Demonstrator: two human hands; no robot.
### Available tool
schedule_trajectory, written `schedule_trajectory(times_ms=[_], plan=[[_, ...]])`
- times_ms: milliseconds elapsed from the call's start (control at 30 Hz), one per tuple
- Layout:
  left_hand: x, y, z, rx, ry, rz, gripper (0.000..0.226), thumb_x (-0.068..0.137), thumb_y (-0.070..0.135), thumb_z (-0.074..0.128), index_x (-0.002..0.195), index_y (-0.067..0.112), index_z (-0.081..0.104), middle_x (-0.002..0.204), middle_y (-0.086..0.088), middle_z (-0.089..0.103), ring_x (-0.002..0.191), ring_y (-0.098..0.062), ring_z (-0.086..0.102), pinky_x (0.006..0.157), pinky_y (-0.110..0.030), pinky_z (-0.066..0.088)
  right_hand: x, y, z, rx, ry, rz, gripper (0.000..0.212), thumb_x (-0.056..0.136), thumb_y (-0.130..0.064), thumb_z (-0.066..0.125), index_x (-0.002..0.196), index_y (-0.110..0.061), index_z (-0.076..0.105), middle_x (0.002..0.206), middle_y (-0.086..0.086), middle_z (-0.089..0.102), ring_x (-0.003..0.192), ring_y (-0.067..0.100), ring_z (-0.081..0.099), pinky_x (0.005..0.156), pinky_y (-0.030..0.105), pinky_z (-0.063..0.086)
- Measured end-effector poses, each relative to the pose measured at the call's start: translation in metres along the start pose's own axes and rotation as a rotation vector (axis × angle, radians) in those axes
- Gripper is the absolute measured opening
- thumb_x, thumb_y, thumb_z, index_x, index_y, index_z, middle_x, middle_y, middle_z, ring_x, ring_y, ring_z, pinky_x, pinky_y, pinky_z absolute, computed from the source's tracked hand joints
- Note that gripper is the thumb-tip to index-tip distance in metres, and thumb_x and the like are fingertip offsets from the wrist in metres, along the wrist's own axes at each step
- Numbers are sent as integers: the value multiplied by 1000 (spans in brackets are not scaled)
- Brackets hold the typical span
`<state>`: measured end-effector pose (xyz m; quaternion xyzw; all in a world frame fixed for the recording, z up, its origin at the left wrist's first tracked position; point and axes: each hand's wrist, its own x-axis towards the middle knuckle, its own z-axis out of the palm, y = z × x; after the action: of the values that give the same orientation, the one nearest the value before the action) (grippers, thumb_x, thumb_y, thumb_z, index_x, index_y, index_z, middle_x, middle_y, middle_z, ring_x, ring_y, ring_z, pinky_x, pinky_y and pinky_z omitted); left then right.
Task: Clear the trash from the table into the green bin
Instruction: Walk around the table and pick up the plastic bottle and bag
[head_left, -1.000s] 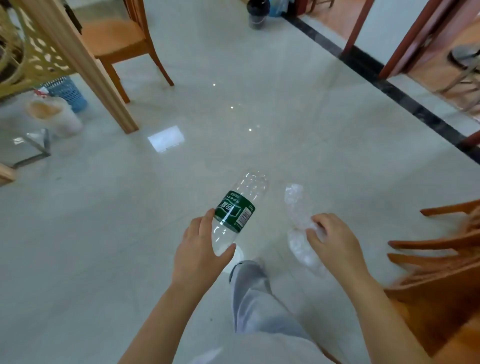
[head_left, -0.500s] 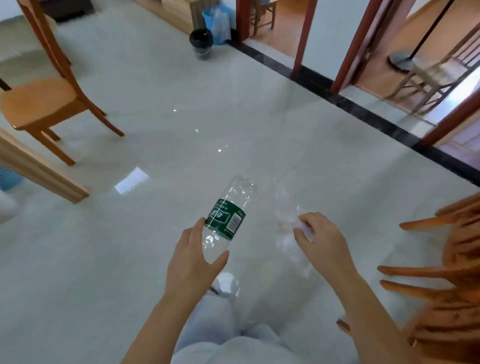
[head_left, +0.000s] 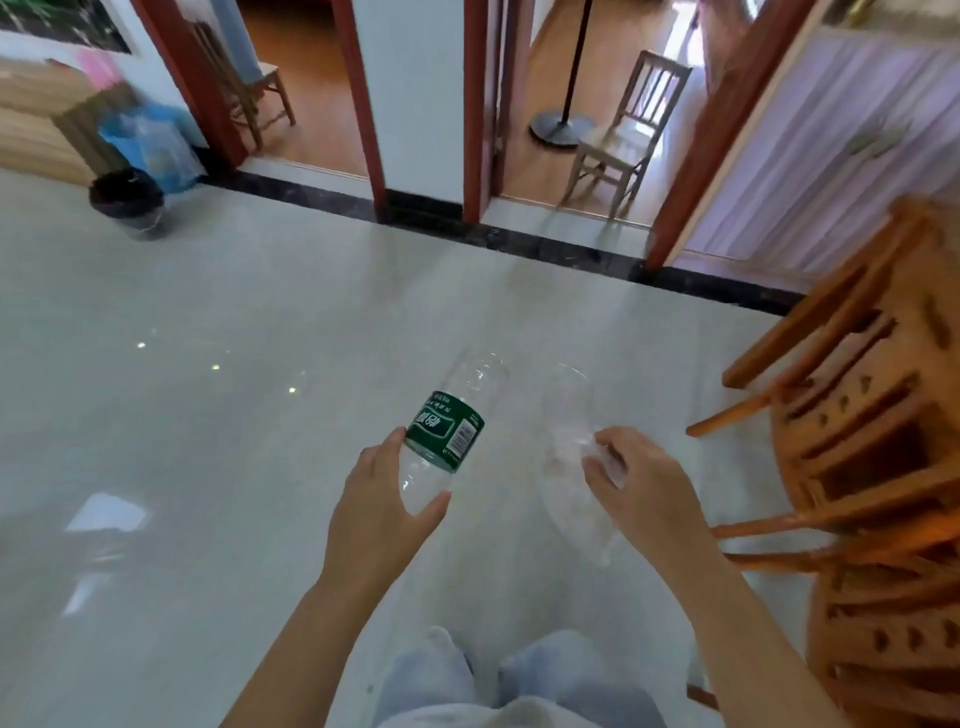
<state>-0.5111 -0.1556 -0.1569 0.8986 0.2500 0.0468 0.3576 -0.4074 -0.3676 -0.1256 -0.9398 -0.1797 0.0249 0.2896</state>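
Two items are in your hands, held clear of the pale floor (head_left: 234, 467). Your left hand (head_left: 382, 514) is wrapped round the lower part of the green-labelled bottle (head_left: 444, 431). Your right hand (head_left: 644, 493) pinches a crumpled clear plastic piece (head_left: 563, 441). Neither grip has altered over the last second.

Only the view has changed. It has swung away from the table leg and the chair seen earlier, and now takes in two doorways and a dark bin (head_left: 127, 202) at far left. Judge this as the carrying stage: nothing is deposited yet.

Note these limits:
- The table is out of view.
- No bin reads plainly as green, and the dark bin's colour cannot be confirmed.
- Whether the clear piece is a bottle or a wrapper cannot be told.
- Your left palm hides the bottle's near end.
- Wooden chairs (head_left: 857, 457) at right are cut off by the frame edge.
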Motion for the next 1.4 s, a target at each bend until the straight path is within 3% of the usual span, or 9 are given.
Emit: schedule_trajectory(times_ms=[267,433,567,967,1167,1400], plan=[[151,79,68,53,-177,204,79,73,38,70,138,23,27,126,-1,47,110,-17,49,83,-32,46,103,81,-28,4,98,273,16,83,-16,58,98,-12,57,87,0,57,79,17,52,61,19,31],[252,172,126,82,-233,357,79,74,39,69,138,21,27,128,-2,47,113,-17,49,85,-32,46,195,148,-81,57,219,377,23,83,-17,59,105,-13,54,93,0,56,90,21,55,72,27,39],[320,247,159,79,-270,444,79,74,41,69,139,22,26,130,1,46,113,-13,49,85,-28,44,259,191,-130,33,273,396,27,87,-24,54,112,-15,52,101,-4,55,88,7,45,76,22,36],[554,333,247,115,-297,417,77,69,31,76,134,16,36,119,-10,54,104,-26,55,80,-39,49,476,293,-163,13,210,535,25,88,-26,53,110,-17,52,107,4,62,89,12,53,81,22,39],[696,404,285,79,-308,490,78,69,27,76,135,13,37,122,-13,54,108,-29,54,83,-43,48,614,321,-190,-8,222,558,26,89,-25,51,112,-13,52,107,3,59,86,7,45,79,20,34],[788,506,356,30,-427,592,78,70,28,75,136,12,36,120,-9,53,108,-24,52,85,-37,47,700,386,-228,-25,288,645,21,86,-20,57,105,-12,57,102,4,62,85,9,49,76,20,36]])
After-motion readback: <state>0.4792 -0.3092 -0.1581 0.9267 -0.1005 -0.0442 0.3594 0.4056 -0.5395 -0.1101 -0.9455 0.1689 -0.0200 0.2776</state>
